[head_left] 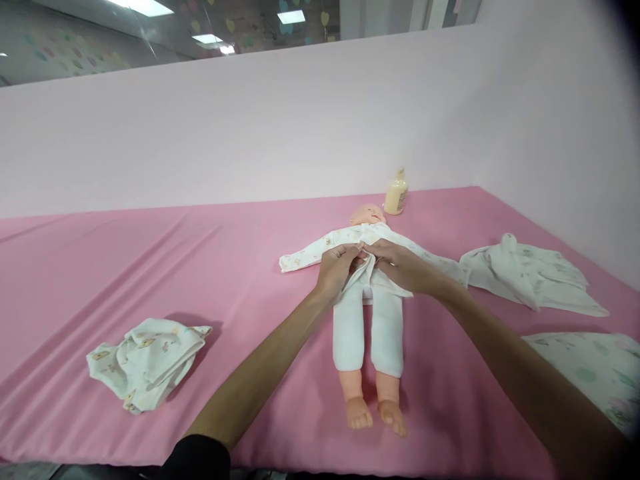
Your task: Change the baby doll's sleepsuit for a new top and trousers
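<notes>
Nearer the right edge of the pink table (240,267), left hand (336,272) and right hand (406,265) pinch the baby doll's (367,214) shirt (374,233); ideally, keep its flaps (396,284) level.

ceiling panels (291,17) glare white, shadows are soft, upper right corner dark.

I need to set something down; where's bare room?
Pink fabric is bare from the crumpled printed white cloth back to the pale wall, bordered right by the white-sleeved plastic doll. Crowded right of the doll: rumpled white cloth, green-spotted cloth.
</notes>
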The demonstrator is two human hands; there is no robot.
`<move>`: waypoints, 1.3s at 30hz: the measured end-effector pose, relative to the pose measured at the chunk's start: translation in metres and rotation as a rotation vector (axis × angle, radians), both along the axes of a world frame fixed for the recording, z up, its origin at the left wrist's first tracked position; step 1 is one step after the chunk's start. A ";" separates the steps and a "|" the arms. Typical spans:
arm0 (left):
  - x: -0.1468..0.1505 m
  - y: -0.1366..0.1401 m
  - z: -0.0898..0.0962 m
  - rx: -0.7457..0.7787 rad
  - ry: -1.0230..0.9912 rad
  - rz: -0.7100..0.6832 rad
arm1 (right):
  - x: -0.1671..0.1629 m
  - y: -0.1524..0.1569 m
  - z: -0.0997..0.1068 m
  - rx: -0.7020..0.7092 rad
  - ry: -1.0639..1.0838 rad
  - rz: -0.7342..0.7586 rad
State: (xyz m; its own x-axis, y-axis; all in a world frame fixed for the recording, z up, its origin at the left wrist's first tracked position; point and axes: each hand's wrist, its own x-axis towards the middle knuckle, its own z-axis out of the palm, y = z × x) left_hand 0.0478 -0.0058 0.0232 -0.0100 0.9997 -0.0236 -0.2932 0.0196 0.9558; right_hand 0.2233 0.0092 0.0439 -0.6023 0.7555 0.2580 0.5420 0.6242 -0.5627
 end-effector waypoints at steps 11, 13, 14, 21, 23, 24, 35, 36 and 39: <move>-0.002 0.002 0.000 0.009 0.089 -0.003 | 0.006 0.001 0.001 -0.130 0.029 0.051; -0.002 0.003 -0.002 0.026 0.097 0.000 | 0.005 0.002 0.001 -0.130 0.025 0.046; -0.002 0.004 -0.003 0.029 0.097 0.000 | 0.005 0.002 0.001 -0.135 0.022 0.041; -0.004 0.008 -0.008 0.036 0.083 -0.018 | 0.005 0.002 0.000 -0.173 0.033 0.028; -0.004 0.008 -0.008 0.032 0.079 -0.014 | 0.005 0.002 0.001 -0.183 0.048 0.027; -0.004 0.008 -0.008 0.030 0.080 -0.012 | 0.005 0.001 0.001 -0.185 0.053 0.026; -0.001 0.004 -0.003 0.051 0.137 -0.005 | 0.003 -0.010 0.007 0.062 -0.112 0.009; -0.001 0.004 -0.003 0.052 0.147 -0.002 | 0.002 -0.012 0.006 0.086 -0.143 0.003; 0.001 0.003 -0.002 0.042 0.175 0.014 | -0.001 -0.017 0.003 0.156 -0.212 -0.023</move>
State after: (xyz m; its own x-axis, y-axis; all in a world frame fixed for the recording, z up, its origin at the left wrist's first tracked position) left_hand 0.0483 -0.0031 0.0213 -0.0239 0.9995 0.0211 -0.1227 -0.0238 0.9922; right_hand 0.2227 -0.0073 0.0469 -0.6385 0.7306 0.2420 0.6527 0.6806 -0.3328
